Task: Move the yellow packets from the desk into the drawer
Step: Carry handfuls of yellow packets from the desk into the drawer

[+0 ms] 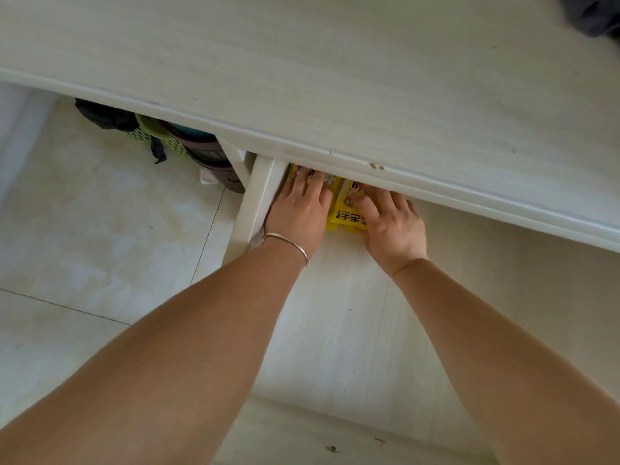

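The desk [302,62] top hides the back of the open drawer [335,313], cutting off my fingertips and the far ends of the yellow packets [347,213] lying at the drawer's rear left. My left hand [300,213] and right hand [392,223] press flat on them, fingers spread, gripping nothing. A green basket [174,142] sits half-hidden under the desk on pale floor tiles [100,213]

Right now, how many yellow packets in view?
2, both in the open drawer at its back: one under the left hand, one under the right hand. The desk edge may hide more.
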